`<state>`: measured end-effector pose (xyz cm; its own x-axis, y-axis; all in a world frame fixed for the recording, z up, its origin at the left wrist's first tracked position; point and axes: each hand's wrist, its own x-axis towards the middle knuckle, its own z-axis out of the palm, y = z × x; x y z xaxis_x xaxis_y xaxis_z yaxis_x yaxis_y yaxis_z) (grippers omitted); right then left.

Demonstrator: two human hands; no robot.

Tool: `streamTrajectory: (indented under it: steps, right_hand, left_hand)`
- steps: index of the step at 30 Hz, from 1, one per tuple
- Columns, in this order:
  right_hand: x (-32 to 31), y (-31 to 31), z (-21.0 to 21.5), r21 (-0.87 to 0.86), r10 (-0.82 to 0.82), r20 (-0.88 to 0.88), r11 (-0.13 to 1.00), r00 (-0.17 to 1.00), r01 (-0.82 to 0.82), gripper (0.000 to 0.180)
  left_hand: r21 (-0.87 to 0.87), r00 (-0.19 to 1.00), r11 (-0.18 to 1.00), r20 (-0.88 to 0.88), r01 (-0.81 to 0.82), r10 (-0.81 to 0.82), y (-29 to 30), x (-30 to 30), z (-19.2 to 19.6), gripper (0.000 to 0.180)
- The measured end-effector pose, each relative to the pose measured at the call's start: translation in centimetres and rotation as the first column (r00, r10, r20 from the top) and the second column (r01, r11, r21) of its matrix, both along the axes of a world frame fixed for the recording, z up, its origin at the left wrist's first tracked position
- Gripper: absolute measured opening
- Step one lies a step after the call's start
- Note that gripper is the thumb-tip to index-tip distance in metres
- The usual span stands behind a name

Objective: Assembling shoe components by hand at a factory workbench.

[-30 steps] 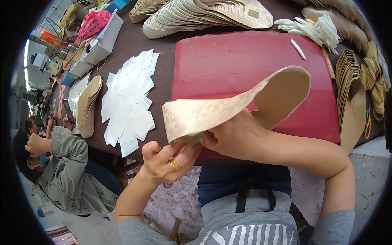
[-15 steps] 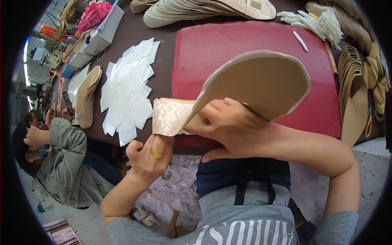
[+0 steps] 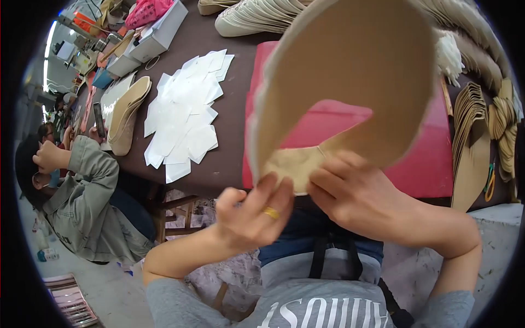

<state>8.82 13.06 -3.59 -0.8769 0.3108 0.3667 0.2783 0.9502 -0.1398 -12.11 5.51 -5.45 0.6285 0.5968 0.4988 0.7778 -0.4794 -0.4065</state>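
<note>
Both my hands hold a large beige shoe upper, raised in front of me over the table edge. It bends into a loop, its plain lining facing me, with red showing through the opening. My left hand, a yellow ring-like band on one finger, pinches the upper's lower left edge. My right hand grips the pale narrow band at its bottom, fingertips bent against it. The fingertips of the two hands are a short way apart. Under the upper lies a red mat on the dark table.
Left of the mat spreads a pile of white translucent sheets. Stacked beige pieces stand at the right, at the back and at the left. White sticks lie back right. A seated person holds a phone at the left.
The shoe upper has been lifted and turned; its patterned outer side no longer shows and its lining faces me. My left hand moved right, and my right hand shifted to its lower band.
</note>
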Motion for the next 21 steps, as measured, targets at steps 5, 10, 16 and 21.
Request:
streamTrajectory:
  steps: [5, 10, 16, 21]
  right_hand:
    - [1.2, 0.5, 0.6, -0.032, -0.07, 0.333, 0.996, 0.94, 0.086, 0.02]
    - [-1.7, 2.0, 0.4, 0.045, -0.076, 0.326, 0.997, 0.942, 0.064, 0.02]
    - [-4.0, 1.7, 1.6, 0.082, -0.137, 0.51, 0.991, 0.849, 0.11, 0.022]
    - [-3.4, 1.1, 0.6, 0.161, -0.137, 0.489, 0.985, 0.862, 0.065, 0.021]
  left_hand:
    - [-0.044, 0.996, 0.996, -0.051, -0.076, 0.074, 0.4, 0.6, 0.8, 0.02]
    - [-0.269, 0.976, 0.939, -0.099, -0.212, 0.192, 1.8, 0.9, 1.9, 0.019]
    - [-0.396, 0.971, 0.887, -0.071, -0.236, 0.227, 0.9, -1.5, 1.8, 0.023]
    - [-0.182, 0.975, 0.963, -0.138, -0.2, 0.177, 0.1, -2.6, 0.2, 0.025]
